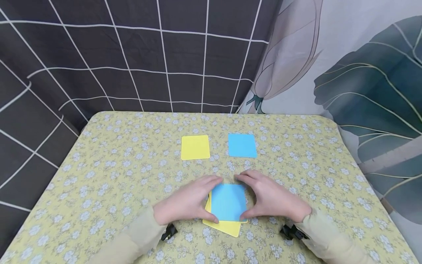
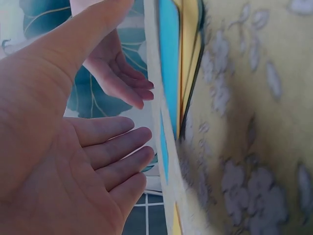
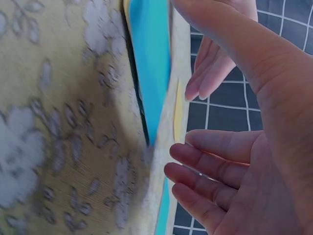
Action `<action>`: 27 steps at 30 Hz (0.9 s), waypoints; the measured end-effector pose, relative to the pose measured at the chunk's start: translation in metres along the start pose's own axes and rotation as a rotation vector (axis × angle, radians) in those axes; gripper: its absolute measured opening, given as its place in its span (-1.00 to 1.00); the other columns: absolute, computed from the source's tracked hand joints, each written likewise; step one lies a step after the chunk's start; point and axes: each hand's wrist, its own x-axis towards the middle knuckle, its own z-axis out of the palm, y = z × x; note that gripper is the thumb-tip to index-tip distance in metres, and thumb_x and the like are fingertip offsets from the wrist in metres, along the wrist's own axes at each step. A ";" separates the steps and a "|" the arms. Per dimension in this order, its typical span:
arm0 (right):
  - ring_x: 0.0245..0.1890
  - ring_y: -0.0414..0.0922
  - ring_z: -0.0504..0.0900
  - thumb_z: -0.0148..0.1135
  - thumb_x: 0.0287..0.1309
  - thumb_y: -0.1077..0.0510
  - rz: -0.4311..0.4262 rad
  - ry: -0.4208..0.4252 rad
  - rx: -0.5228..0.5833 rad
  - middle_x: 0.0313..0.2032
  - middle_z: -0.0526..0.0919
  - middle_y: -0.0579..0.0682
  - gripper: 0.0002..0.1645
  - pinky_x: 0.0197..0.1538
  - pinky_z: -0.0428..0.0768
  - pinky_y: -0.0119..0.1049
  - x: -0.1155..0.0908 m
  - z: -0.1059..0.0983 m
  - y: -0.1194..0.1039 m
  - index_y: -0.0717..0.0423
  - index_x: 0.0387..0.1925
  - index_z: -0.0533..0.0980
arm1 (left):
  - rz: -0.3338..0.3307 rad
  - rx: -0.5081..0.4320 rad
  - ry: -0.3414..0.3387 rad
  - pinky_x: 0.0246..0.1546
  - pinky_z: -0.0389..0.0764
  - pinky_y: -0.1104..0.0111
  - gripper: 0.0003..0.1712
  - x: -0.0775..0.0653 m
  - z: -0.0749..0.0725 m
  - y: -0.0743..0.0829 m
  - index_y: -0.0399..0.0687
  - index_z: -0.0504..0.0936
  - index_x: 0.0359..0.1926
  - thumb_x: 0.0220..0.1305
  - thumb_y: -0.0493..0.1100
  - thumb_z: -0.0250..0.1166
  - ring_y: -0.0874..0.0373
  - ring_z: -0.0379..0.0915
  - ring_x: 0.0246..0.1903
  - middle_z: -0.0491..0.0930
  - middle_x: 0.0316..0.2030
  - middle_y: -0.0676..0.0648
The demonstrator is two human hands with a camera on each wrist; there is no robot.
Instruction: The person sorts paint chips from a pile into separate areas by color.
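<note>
A square blue card (image 1: 228, 201) tops a small pile in front of me. Yellow cards (image 1: 227, 228) stick out beneath it, turned at an angle toward the lower left and bottom. My left hand (image 1: 188, 200) is at the pile's left side, its thumb tip by the near left corner. On the opposite side, my right hand (image 1: 275, 196) has its thumb by the near right corner. Both hands arch around the pile with fingers relaxed, gripping nothing. In the left wrist view the layered blue and yellow edges (image 2: 169, 63) show beyond the loosely extended fingers.
Farther back on the flowered tablecloth (image 1: 115, 165) lie a yellow card (image 1: 195, 147) on the left and a blue card (image 1: 242, 145) on the right. A dark gridded curtain (image 1: 132, 47) hangs behind the table, and a leaf-patterned cloth (image 1: 369, 84) hangs to the right.
</note>
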 end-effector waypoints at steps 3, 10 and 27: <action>0.13 -0.15 0.50 0.65 -0.43 -0.47 -0.012 -0.004 0.013 0.20 0.49 -0.08 0.35 0.18 0.60 -0.19 -0.001 0.005 0.000 0.17 0.36 0.44 | 0.005 0.005 -0.004 0.44 0.22 0.16 0.31 0.000 0.003 0.001 -0.26 0.20 0.53 -0.09 0.25 0.62 0.01 0.14 0.45 0.25 0.48 -0.15; 0.03 -0.22 0.45 0.58 -0.39 -0.54 0.014 -0.038 0.034 0.09 0.45 -0.13 0.30 0.08 0.64 -0.21 -0.005 0.012 0.000 0.14 0.32 0.47 | -0.018 0.000 -0.026 0.41 0.28 0.23 0.20 -0.001 0.007 -0.001 -0.25 0.23 0.52 -0.01 0.13 0.63 0.04 0.21 0.41 0.32 0.43 -0.09; -0.01 -0.22 0.40 0.68 -0.37 -0.37 0.004 -0.048 0.022 0.07 0.41 -0.13 0.19 0.02 0.63 -0.25 -0.006 0.015 0.000 0.10 0.30 0.49 | -0.017 -0.020 -0.043 0.42 0.26 0.26 0.17 -0.002 0.010 -0.003 -0.26 0.23 0.51 0.03 0.10 0.62 0.06 0.22 0.40 0.34 0.42 -0.09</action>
